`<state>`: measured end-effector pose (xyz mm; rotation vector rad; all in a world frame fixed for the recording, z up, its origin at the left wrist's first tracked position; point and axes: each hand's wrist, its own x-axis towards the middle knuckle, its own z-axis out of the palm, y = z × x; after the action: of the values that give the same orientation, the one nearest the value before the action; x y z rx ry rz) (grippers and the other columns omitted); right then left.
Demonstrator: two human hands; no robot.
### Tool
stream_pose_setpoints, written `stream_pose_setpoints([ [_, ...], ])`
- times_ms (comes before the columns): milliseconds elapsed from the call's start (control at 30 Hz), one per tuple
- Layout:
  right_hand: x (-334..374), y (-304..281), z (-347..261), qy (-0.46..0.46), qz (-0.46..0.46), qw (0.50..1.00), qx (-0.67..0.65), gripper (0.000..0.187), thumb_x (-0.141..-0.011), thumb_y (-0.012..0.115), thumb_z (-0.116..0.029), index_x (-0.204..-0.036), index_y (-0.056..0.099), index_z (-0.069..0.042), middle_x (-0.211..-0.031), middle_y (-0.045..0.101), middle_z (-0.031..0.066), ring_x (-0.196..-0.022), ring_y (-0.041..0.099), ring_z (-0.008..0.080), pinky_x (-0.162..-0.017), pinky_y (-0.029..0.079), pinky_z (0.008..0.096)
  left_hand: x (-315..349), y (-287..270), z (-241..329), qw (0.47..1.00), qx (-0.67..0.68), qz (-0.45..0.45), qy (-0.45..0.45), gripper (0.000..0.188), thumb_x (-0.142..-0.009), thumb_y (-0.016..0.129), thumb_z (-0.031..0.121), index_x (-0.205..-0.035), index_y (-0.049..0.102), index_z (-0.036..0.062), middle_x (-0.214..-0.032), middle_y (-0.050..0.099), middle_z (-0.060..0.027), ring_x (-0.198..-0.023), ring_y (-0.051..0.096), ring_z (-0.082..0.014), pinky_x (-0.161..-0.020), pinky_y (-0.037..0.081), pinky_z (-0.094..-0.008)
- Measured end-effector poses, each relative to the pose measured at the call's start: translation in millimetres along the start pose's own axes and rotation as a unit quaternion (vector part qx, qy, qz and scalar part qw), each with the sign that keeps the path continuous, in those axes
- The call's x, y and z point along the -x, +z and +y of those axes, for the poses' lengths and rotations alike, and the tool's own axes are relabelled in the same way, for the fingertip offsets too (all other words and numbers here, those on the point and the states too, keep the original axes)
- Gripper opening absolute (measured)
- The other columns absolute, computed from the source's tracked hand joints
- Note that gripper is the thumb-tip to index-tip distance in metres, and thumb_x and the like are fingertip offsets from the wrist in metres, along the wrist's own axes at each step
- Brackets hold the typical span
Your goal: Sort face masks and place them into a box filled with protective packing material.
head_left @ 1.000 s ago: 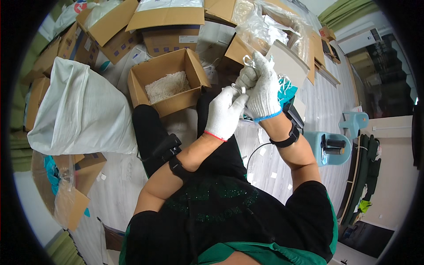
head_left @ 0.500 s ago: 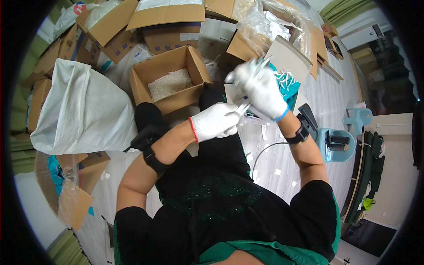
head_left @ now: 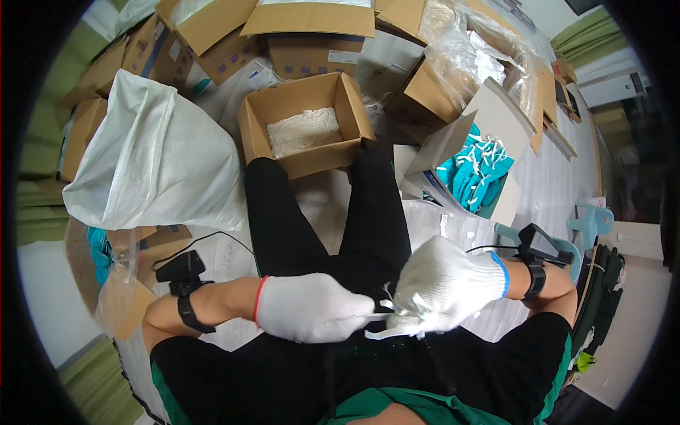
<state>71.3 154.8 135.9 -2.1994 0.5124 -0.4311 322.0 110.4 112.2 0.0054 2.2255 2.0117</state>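
In front of my waist, my left hand [head_left: 312, 308] in a white knit glove with a red cuff is closed on one end of a white strip [head_left: 379, 317]. My right hand [head_left: 443, 287], gloved in white with a blue cuff, is bunched around the same strip. The strip runs between the two hands, and loose white ends stick out by the right fingers. What kind of strip it is cannot be made out. Ahead on the right, an open box [head_left: 437, 185] holds teal bundles [head_left: 473, 173] with white ties.
Beyond my knees, an open cardboard box [head_left: 322, 161] has white, textured material [head_left: 306, 132] inside. A big white sack [head_left: 152, 163] stands at the left. More cartons [head_left: 315, 53] line the far side. At the right is a light-blue stool [head_left: 591, 221]. White scraps lie about the floor.
Both hands have come down and closer to my body. The right hand, blurred over the box of teal bundles before, has moved off it and now works beside the left.
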Motion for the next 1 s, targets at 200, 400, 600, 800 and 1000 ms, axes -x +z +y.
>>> stream_pose_setpoints([
  [200, 38.6, -44.2, 22.7, 0.127, 0.012, 0.992, -0.005, 0.021, -0.086, 0.068, -0.028, -0.099, 0.071, -0.013, -0.082, 0.063, 0.0037, -0.079, 0.064, 0.0224, -0.067, 0.048, 0.0336, 75.1, -13.3, -43.7, 0.953, -0.137, 0.243, 0.12, 0.012, -0.093, 0.05, 0.016, -0.087, 0.052, 0.0062, -0.063, 0.048, -0.0042, -0.052, 0.051, -0.0191, -0.049, 0.041, -0.0315],
  [400, -34.7, -54.6, 120.6, 0.394, 0.266, 0.859, -0.191, 0.02, -0.092, 0.065, -0.013, -0.104, 0.062, 0.002, -0.091, 0.065, 0.0054, -0.082, 0.06, 0.0113, -0.072, 0.05, 0.0263, 54.3, -103.9, -126.8, 0.839, 0.361, 0.399, -0.086, 0.017, -0.095, 0.052, 0.023, -0.092, 0.054, 0.0061, -0.072, 0.047, 0.003, -0.055, 0.037, -0.0051, -0.048, 0.032, -0.021],
  [600, -89.0, -29.5, 289.5, 0.372, 0.201, 0.892, 0.161, 0.028, -0.093, 0.056, -0.039, -0.099, 0.062, -0.011, -0.081, 0.066, 0.0187, -0.078, 0.064, 0.0393, -0.07, 0.051, 0.0471, 54.2, -233.5, -334.8, 0.582, 0.554, 0.591, -0.076, 0.014, -0.094, 0.056, 0.014, -0.097, 0.056, -0.0001, -0.092, 0.061, -0.0079, -0.075, 0.059, -0.0155, -0.056, 0.046, -0.0244],
  [800, -136.9, 8.3, 401.3, 0.406, 0.147, 0.863, 0.263, 0.038, -0.084, 0.067, -0.036, -0.109, 0.06, -0.009, -0.098, 0.066, 0.0178, -0.089, 0.066, 0.0369, -0.076, 0.053, 0.0459, 57.8, -306.0, -411.6, 0.31, 0.723, 0.618, -0.007, 0.068, -0.093, 0.061, 0.024, -0.143, 0.025, -0.0041, -0.147, 0.03, -0.0244, -0.137, 0.033, -0.0423, -0.11, 0.035, -0.053],
  [1000, -133.7, 44.9, 498.3, 0.465, 0.137, 0.867, -0.113, 0.057, -0.084, 0.065, -0.028, -0.136, 0.051, -0.011, -0.129, 0.057, 0.0219, -0.113, 0.058, 0.0402, -0.099, 0.047, 0.0401, 60.5, -296.4, -441.1, 0.357, 0.686, 0.632, 0.046, 0.064, -0.097, 0.05, 0.018, -0.149, 0.017, -0.0003, -0.153, 0.024, -0.0243, -0.134, 0.037, -0.0437, -0.105, 0.04, -0.0541],
])
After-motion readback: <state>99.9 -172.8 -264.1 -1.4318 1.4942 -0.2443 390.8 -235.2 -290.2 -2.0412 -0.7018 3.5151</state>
